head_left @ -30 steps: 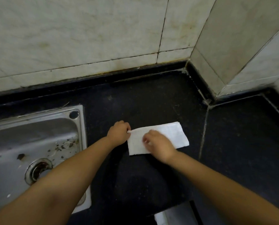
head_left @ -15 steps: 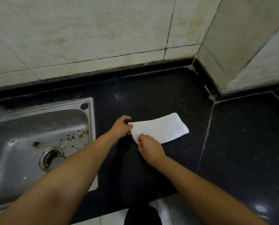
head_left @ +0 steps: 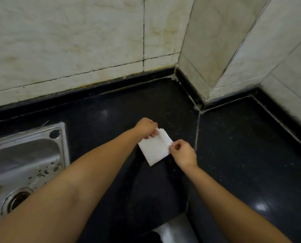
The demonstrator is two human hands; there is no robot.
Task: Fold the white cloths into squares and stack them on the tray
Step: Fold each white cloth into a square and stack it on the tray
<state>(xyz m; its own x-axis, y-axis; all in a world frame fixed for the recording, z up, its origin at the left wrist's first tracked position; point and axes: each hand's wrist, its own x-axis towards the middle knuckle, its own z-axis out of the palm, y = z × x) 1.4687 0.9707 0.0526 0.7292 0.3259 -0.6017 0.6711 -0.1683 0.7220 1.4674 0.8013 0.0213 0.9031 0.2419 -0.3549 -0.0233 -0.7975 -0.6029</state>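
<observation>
— Left hand (head_left: 146,126) pinches the far corner of the white cloth (head_left: 155,149), right hand (head_left: 183,154) pinches the near-right corner; I'm holding it on the dark surface (head_left: 242,146), right of the sink (head_left: 23,155).

— How do I finish this fold well?

— Match the layered edges squarely (they fan out slightly at the top), then press the crease flat. It looks roughly square already, thin and limp. No tray in view.

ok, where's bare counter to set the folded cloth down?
Bare black counter right of the seam, bordered by the tiled wall. Also bare behind the hands, toward the back wall. Crowded: left hand and right hand on the cloth; sink at left.
</observation>
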